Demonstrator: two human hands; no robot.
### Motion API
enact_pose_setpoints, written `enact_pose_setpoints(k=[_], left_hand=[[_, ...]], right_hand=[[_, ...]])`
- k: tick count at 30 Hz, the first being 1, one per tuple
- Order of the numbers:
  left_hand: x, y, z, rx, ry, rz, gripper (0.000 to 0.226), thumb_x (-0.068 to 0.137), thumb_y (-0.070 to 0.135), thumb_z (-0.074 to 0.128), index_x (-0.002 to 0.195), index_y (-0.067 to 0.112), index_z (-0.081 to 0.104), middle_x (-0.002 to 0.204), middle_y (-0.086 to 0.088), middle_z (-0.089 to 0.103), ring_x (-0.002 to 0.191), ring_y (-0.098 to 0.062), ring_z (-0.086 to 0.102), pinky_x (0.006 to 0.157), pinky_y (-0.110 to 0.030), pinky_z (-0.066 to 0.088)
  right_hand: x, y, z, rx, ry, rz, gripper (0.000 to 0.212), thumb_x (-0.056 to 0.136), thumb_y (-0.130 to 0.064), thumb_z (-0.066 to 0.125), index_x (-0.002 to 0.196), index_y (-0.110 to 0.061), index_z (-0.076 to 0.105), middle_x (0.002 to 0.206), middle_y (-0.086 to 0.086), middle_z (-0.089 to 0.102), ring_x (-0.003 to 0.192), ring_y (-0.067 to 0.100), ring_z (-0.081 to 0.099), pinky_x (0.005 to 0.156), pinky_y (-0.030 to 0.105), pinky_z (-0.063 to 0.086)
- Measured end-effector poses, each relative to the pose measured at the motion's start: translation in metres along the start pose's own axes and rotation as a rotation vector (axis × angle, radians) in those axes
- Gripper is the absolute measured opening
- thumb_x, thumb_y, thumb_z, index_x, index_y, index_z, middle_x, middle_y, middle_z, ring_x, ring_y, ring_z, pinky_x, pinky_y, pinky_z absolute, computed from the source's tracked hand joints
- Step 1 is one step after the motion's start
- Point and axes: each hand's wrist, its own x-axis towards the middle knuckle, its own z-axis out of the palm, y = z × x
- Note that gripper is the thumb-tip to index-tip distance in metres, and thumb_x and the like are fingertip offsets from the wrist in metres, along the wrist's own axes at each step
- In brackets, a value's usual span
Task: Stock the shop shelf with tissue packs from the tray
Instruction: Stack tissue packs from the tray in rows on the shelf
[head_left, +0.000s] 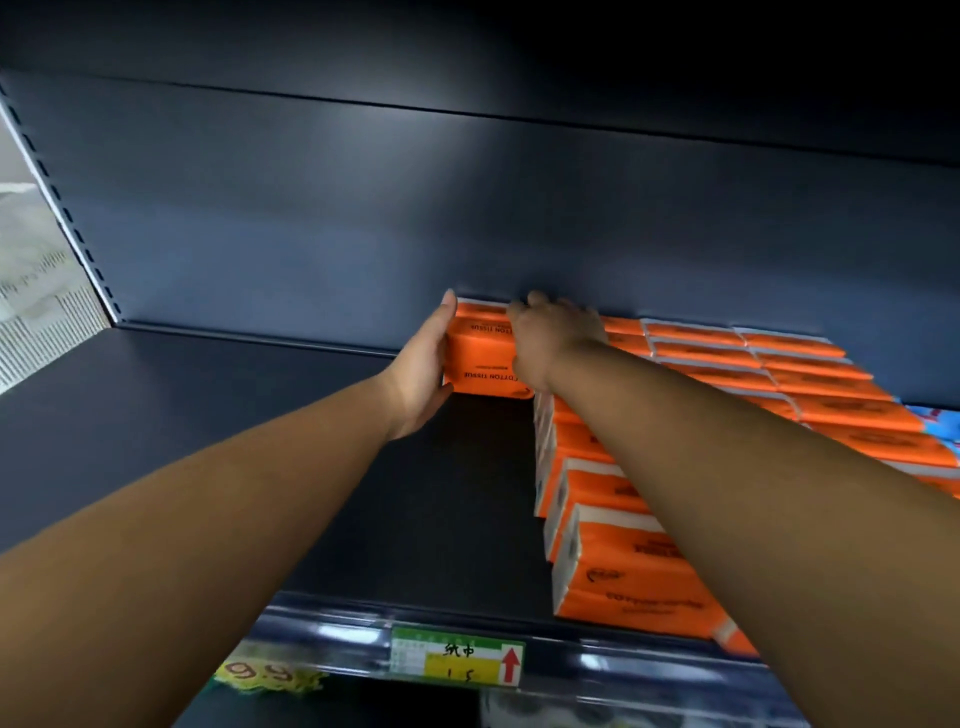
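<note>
One tissue pack (480, 358) lay crosswise deep on the shelf (234, 441), left hand (421, 374) flat on its end, right hand (550, 338) gripping its top.

Only two arms in view. Left forearm (234, 493) is bare from the frame edge to the wrist, and left hand (420, 364) is bare too. Right forearm (727, 441) and right hand (553, 335) are likewise uncovered skin throughout. Both forearms read thick at the bottom edge and taper toward the wrists, which is wide-angle distortion. One left fingertip shows a short pale nail (448, 299). On the right hand only the knuckles are clear.
</note>
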Motion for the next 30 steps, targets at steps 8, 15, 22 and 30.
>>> enact_pose_setpoints(k=[8,15,22,30], left_hand=[[-0.01,0.009,0.002,0.207,0.176,-0.02,0.039,0.101,0.042,0.039,0.134,0.023,0.042,0.091,0.018,0.049,0.077,0.007,0.048,0.086,-0.024,0.036],[-0.046,0.024,-0.018,0.901,0.183,0.092,0.058,0.083,0.04,0.065,0.135,0.023,0.046,0.133,-0.001,0.049,0.12,-0.019,0.053,0.101,-0.034,0.044],[-0.118,0.051,-0.004,1.455,0.077,0.133,0.067,0.085,0.048,0.062,0.142,0.021,0.041,0.137,-0.016,0.047,0.123,-0.034,0.05,0.101,-0.034,0.039],[-0.234,0.015,0.04,1.111,0.116,0.165,0.042,0.085,0.043,0.067,0.119,0.021,0.058,0.107,0.004,0.065,0.086,-0.013,0.058,0.079,-0.022,0.04]], right_hand=[[-0.014,0.008,-0.015,0.073,-0.015,-0.05,0.058,0.086,-0.032,0.062,0.137,-0.023,0.037,0.135,0.006,0.049,0.124,0.031,0.046,0.1,0.047,0.034],[-0.068,0.014,-0.042,0.135,0.067,-0.126,0.054,0.09,-0.041,0.055,0.137,-0.025,0.035,0.137,0.004,0.047,0.124,0.031,0.048,0.1,0.046,0.038],[-0.16,0.013,-0.068,0.074,0.149,-0.201,0.057,0.088,-0.044,0.054,0.139,-0.024,0.035,0.14,0.005,0.046,0.127,0.031,0.044,0.102,0.05,0.031],[-0.274,-0.001,-0.053,0.075,0.156,-0.335,0.05,0.088,-0.046,0.053,0.133,-0.026,0.042,0.129,0.003,0.05,0.121,0.03,0.047,0.101,0.05,0.031]])
